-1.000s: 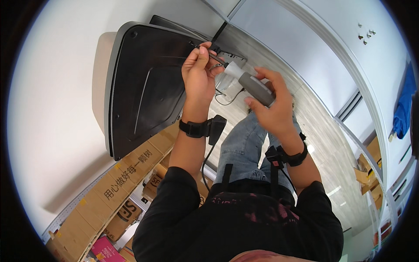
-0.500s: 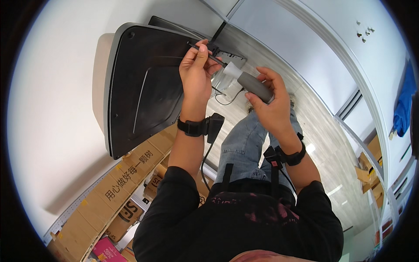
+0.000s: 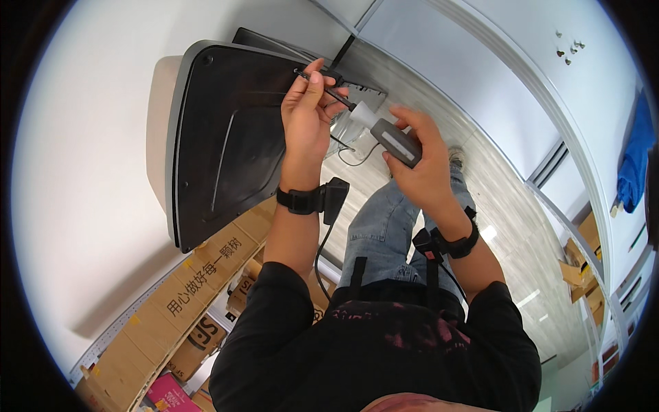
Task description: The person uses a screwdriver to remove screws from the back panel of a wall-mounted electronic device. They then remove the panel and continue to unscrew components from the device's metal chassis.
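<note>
A screwdriver (image 3: 396, 142) with a grey handle, a pale collar and a dark shaft slants up to the left in front of me. My left hand (image 3: 307, 110) pinches its shaft close to the tip. That tip lies at the upper right part of a black panel (image 3: 250, 130), at or near a hole there; whether a screw sits under it I cannot make out. Around the handle's rear end is my right hand (image 3: 422, 154), thumb below and fingers above. The panel is the dark underside of a large pale-rimmed piece standing on edge against a white surface.
Several small screws (image 3: 575, 45) lie on the white surface at the upper right. Below them hangs a blue cloth (image 3: 637, 158). Cardboard boxes (image 3: 165, 316) line the lower left. A thin cable (image 3: 360, 163) loops beyond my hands above the wood-look floor (image 3: 522, 254).
The screwdriver handle has rolled, so a pale label now shows on it. My right hand has shifted slightly left with it. My left hand stays nearly in place.
</note>
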A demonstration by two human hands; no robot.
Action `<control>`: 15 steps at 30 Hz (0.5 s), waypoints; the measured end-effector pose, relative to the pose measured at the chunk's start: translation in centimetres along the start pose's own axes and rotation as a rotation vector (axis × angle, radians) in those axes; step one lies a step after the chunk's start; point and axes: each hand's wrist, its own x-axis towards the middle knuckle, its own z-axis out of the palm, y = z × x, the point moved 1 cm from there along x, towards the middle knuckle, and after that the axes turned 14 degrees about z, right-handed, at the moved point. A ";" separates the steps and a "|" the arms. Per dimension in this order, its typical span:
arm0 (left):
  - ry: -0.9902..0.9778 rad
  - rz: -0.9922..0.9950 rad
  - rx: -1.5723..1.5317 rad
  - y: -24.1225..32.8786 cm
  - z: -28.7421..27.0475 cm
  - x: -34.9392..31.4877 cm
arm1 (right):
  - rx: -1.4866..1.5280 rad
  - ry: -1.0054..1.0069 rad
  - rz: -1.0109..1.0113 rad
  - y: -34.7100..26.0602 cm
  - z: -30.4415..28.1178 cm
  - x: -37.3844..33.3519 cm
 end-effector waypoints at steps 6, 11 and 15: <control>-0.010 -0.010 0.017 0.1 -0.6 0.2 | 0.310 -0.221 0.258 0.6 0.2 -0.2; -0.018 -0.017 0.001 0.3 -0.6 0.0 | 0.444 -0.374 0.448 0.6 -0.2 0.2; -0.019 -0.013 -0.005 0.3 -0.2 -0.1 | 0.355 -0.310 0.399 0.3 -0.5 0.0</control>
